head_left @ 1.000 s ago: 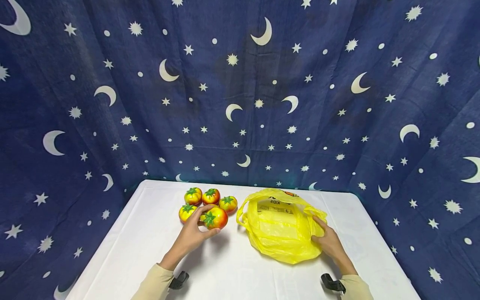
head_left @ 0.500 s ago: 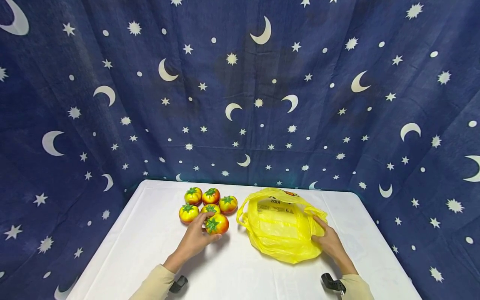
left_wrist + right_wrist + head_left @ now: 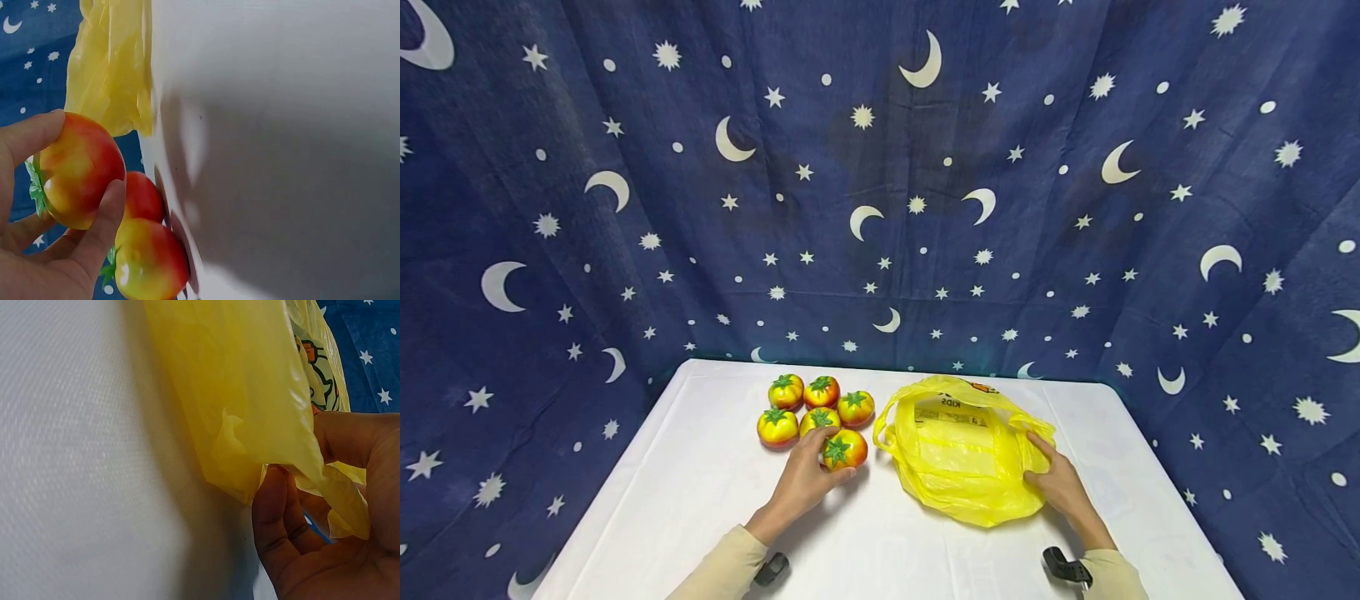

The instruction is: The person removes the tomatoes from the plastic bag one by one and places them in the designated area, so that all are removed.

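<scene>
My left hand (image 3: 801, 485) holds a red-and-yellow toy-like tomato (image 3: 847, 452) with a green leafy top, left of the bag. In the left wrist view, thumb and fingers span this tomato (image 3: 84, 170), which is held off the white surface. Behind it several similar tomatoes (image 3: 777, 430) sit close together. To the right lies a yellow plastic bag (image 3: 958, 503), its mouth spread toward me. My right hand (image 3: 1063, 487) grips the bag's right edge. Up close, the thin plastic (image 3: 231, 387) runs between the thumb and fingers, which partly cover it.
A white-covered table (image 3: 895, 558) bears everything. Behind it and at both sides hangs a dark blue curtain (image 3: 820, 208) with moons and stars. Dark wrist straps (image 3: 1066, 568) show near both beige sleeves.
My left hand has lowered slightly, then moved right with the tomato, uncovering another tomato behind it. My right hand and the bag have stayed in place.
</scene>
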Tool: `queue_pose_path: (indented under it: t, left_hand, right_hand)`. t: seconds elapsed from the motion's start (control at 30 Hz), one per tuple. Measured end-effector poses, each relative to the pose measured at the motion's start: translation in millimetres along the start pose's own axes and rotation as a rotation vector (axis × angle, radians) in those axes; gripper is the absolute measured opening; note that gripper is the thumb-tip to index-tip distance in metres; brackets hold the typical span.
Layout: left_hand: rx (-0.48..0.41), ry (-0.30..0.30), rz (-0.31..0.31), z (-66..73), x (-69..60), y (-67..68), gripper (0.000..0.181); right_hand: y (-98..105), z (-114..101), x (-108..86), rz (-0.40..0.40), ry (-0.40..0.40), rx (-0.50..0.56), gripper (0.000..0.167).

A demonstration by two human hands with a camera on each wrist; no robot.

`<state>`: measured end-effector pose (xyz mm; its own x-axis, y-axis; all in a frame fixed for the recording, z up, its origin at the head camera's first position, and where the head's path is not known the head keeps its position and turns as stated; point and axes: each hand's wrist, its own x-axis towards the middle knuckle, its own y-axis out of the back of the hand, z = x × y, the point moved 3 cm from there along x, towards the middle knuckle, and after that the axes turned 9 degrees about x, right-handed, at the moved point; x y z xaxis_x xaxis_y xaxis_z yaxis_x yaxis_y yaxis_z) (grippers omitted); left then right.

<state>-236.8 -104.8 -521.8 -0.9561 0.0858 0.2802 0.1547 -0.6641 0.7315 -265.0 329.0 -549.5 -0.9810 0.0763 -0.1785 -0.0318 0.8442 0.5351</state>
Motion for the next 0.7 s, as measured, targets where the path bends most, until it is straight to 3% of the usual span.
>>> queue_pose_path:
  t: [0.43, 0.7]
  left_hand:
    - [0.035, -0.029, -0.037, 7.9, 5.7, -20.0, 0.067]
    - [0.09, -0.019, -0.017, 10.7, 10.1, -30.2, 0.068]
  right_hand:
    - [2, 1, -2.0, 0.002, -0.011, 0.005, 0.082]
    - [3, -1, -2.7, 0.001, 0.001, 0.008, 0.081]
